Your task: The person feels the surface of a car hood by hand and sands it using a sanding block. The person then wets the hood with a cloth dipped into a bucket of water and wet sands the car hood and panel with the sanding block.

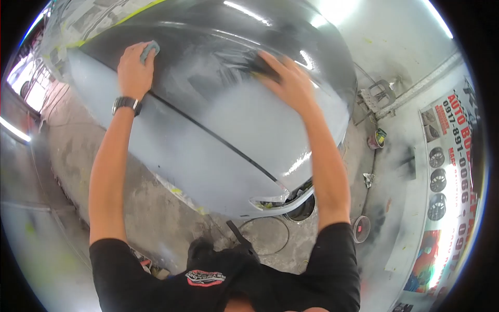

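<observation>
My left hand (135,73), with a watch (127,105) on the wrist, is closed on a crumpled grey-blue cloth or sponge (150,50) near the left edge of a car hood (249,122). The hood is pale grey towards me and dark and wet-looking farther off. On the hood's smeared middle, my right hand (291,83) grips a dark sanding block (265,68), pressed flat to the surface. Motion blurs this hand slightly, and its palm hides part of the block. A fender (99,86) adjoins the hood on the left, along a dark gap.
Masking sheet and yellow tape (83,31) cover the windshield area. A metal chair (377,96) and a small bucket with things in it (376,139) stand at right. Another bucket (360,229) and a looped hose (287,236) are on the concrete floor near me.
</observation>
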`<move>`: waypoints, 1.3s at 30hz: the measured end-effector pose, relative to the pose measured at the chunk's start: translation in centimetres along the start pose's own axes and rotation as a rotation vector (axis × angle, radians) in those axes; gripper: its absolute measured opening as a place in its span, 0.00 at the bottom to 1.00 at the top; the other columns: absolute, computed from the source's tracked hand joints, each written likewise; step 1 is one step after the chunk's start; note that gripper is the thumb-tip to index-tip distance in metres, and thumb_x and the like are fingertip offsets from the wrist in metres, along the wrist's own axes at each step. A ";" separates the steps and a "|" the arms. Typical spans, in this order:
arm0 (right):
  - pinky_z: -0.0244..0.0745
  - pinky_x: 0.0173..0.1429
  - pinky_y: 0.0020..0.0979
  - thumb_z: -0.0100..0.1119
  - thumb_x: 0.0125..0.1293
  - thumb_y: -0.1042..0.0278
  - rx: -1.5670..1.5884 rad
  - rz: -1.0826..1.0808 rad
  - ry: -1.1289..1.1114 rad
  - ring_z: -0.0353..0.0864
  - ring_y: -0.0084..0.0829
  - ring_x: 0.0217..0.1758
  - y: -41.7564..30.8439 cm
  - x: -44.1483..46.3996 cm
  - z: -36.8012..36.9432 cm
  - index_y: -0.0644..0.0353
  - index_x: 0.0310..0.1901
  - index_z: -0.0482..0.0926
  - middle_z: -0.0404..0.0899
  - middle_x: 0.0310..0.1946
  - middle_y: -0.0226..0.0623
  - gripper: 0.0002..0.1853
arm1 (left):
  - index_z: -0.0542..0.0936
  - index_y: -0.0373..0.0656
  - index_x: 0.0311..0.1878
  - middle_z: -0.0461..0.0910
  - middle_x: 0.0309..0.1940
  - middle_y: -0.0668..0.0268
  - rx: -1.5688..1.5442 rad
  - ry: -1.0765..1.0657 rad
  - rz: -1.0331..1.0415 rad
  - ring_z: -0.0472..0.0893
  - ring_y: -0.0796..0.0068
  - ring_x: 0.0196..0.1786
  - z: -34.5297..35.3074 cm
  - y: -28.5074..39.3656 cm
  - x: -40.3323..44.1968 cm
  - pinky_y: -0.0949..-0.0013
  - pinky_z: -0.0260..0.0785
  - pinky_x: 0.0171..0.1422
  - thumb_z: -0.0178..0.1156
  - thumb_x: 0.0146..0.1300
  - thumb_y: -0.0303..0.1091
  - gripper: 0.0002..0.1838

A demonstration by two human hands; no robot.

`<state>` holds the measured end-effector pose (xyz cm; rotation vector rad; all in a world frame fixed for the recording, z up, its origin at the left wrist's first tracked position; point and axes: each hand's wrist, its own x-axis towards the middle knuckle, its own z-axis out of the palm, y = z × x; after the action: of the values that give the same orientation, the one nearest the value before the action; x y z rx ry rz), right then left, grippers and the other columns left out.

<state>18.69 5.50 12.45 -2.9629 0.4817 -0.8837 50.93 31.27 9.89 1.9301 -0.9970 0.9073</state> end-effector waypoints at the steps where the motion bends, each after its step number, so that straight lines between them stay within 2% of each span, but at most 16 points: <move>1: 0.76 0.55 0.45 0.70 0.69 0.43 -0.036 -0.130 0.073 0.84 0.42 0.51 -1.9 3.5 2.4 0.27 0.76 0.75 0.81 0.43 0.37 0.34 | 0.89 0.50 0.57 0.87 0.58 0.60 -0.007 0.008 0.011 0.84 0.52 0.59 0.0 -0.3 -0.3 0.53 0.74 0.65 0.65 0.73 0.42 0.14; 5: 0.76 0.57 0.44 0.71 0.69 0.45 0.039 -0.138 0.087 0.83 0.43 0.53 -4.8 4.1 3.2 0.28 0.76 0.75 0.81 0.44 0.37 0.33 | 0.89 0.50 0.56 0.87 0.57 0.60 0.017 0.023 0.015 0.83 0.52 0.60 -0.1 -0.9 -0.4 0.53 0.74 0.67 0.65 0.74 0.43 0.14; 7: 0.78 0.55 0.45 0.73 0.67 0.47 0.052 -0.065 0.006 0.85 0.43 0.53 -4.2 -2.6 -0.3 0.29 0.74 0.77 0.83 0.48 0.37 0.33 | 0.89 0.48 0.56 0.87 0.56 0.58 0.021 0.034 0.002 0.84 0.52 0.60 -0.1 -0.3 -0.7 0.55 0.75 0.67 0.65 0.75 0.43 0.15; 9: 0.80 0.54 0.45 0.77 0.61 0.50 0.010 -0.105 0.019 0.85 0.44 0.49 -0.9 -11.6 -1.5 0.38 0.72 0.81 0.86 0.53 0.38 0.35 | 0.89 0.48 0.56 0.87 0.56 0.59 0.017 0.041 -0.002 0.84 0.52 0.60 -0.1 0.0 -0.6 0.54 0.75 0.66 0.65 0.74 0.43 0.15; 11: 0.80 0.53 0.44 0.78 0.58 0.51 0.067 -0.116 0.138 0.85 0.44 0.48 0.0 -18.0 -1.9 0.42 0.72 0.82 0.86 0.53 0.38 0.37 | 0.89 0.51 0.54 0.87 0.55 0.64 0.014 0.054 -0.004 0.84 0.54 0.57 0.4 -0.3 -0.5 0.52 0.74 0.65 0.67 0.72 0.41 0.12; 14: 0.80 0.51 0.44 0.79 0.58 0.52 -0.063 -0.128 0.035 0.85 0.43 0.47 -1.5 -13.0 -2.2 0.44 0.71 0.82 0.86 0.53 0.37 0.37 | 0.89 0.47 0.55 0.88 0.55 0.60 0.031 0.021 -0.009 0.85 0.52 0.56 -0.2 0.2 -0.4 0.53 0.77 0.62 0.66 0.73 0.43 0.14; 17: 0.76 0.52 0.48 0.75 0.65 0.48 0.027 -0.204 -0.025 0.84 0.44 0.48 -6.2 -0.7 0.9 0.34 0.74 0.78 0.83 0.48 0.35 0.35 | 0.89 0.46 0.55 0.88 0.54 0.60 0.034 0.025 -0.023 0.85 0.52 0.56 0.0 -0.1 -0.3 0.53 0.77 0.62 0.66 0.73 0.43 0.14; 19: 0.78 0.51 0.46 0.71 0.68 0.47 0.035 -0.320 0.095 0.83 0.46 0.47 -8.0 5.3 3.3 0.38 0.75 0.77 0.80 0.43 0.39 0.34 | 0.89 0.46 0.55 0.88 0.54 0.60 0.022 0.027 -0.025 0.85 0.52 0.57 -0.1 -0.1 -0.5 0.53 0.77 0.63 0.66 0.74 0.43 0.15; 23: 0.75 0.56 0.47 0.73 0.67 0.48 0.101 -0.289 0.014 0.82 0.45 0.54 -6.6 -0.1 2.2 0.29 0.77 0.73 0.80 0.53 0.37 0.36 | 0.89 0.47 0.55 0.88 0.54 0.60 0.012 0.071 -0.005 0.85 0.52 0.57 0.0 -0.2 -0.7 0.54 0.77 0.63 0.66 0.74 0.44 0.15; 25: 0.75 0.58 0.45 0.76 0.62 0.54 0.050 -0.237 0.027 0.82 0.45 0.56 -4.5 -8.3 -0.4 0.31 0.75 0.76 0.81 0.57 0.38 0.38 | 0.89 0.47 0.55 0.88 0.54 0.60 0.007 0.064 0.020 0.85 0.52 0.57 -0.3 0.2 -0.5 0.54 0.77 0.62 0.66 0.74 0.44 0.15; 26: 0.77 0.57 0.44 0.79 0.57 0.58 -0.027 -0.169 -0.052 0.84 0.44 0.53 -3.2 -12.4 -1.7 0.36 0.74 0.79 0.83 0.57 0.38 0.39 | 0.89 0.47 0.56 0.88 0.54 0.60 0.007 0.059 0.033 0.85 0.52 0.57 -0.5 0.3 -0.3 0.54 0.77 0.62 0.66 0.73 0.44 0.15; 28: 0.78 0.51 0.44 0.81 0.54 0.60 0.006 -0.195 0.110 0.84 0.44 0.48 -2.3 -17.0 -2.2 0.40 0.72 0.81 0.84 0.52 0.37 0.40 | 0.89 0.47 0.56 0.88 0.54 0.60 0.024 0.048 0.009 0.85 0.52 0.57 -0.6 0.5 0.1 0.54 0.77 0.62 0.65 0.74 0.44 0.15; 31: 0.78 0.48 0.43 0.81 0.56 0.57 -0.033 -0.223 0.004 0.84 0.44 0.44 -3.2 -10.9 -1.8 0.43 0.71 0.82 0.84 0.49 0.36 0.38 | 0.89 0.47 0.55 0.88 0.53 0.60 0.006 0.023 -0.021 0.85 0.52 0.57 -0.3 0.1 -0.6 0.54 0.77 0.63 0.65 0.74 0.44 0.15; 33: 0.78 0.49 0.44 0.75 0.64 0.49 -0.003 -0.247 0.008 0.83 0.44 0.46 -5.4 -2.8 -0.2 0.36 0.72 0.80 0.83 0.46 0.36 0.33 | 0.89 0.48 0.55 0.88 0.53 0.60 -0.004 0.033 -0.011 0.85 0.53 0.57 -0.4 0.1 -0.1 0.54 0.77 0.63 0.65 0.74 0.44 0.15; 35: 0.77 0.50 0.46 0.73 0.67 0.48 0.052 -0.286 0.051 0.83 0.46 0.47 -5.8 3.3 2.0 0.33 0.74 0.77 0.81 0.45 0.38 0.33 | 0.89 0.48 0.55 0.88 0.53 0.60 -0.010 0.052 0.003 0.85 0.53 0.57 -0.2 -0.2 -0.3 0.54 0.77 0.63 0.66 0.73 0.44 0.14; 39: 0.77 0.50 0.47 0.74 0.66 0.48 0.047 -0.213 -0.056 0.82 0.48 0.47 -5.7 1.2 0.6 0.34 0.75 0.76 0.80 0.44 0.39 0.35 | 0.89 0.48 0.55 0.88 0.54 0.61 0.002 0.059 -0.008 0.85 0.53 0.57 -0.1 -0.3 -0.5 0.53 0.77 0.62 0.66 0.73 0.43 0.14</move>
<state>21.59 10.49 13.14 -3.0264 0.1430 -0.8106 50.97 31.60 9.41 1.8966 -0.9530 0.9558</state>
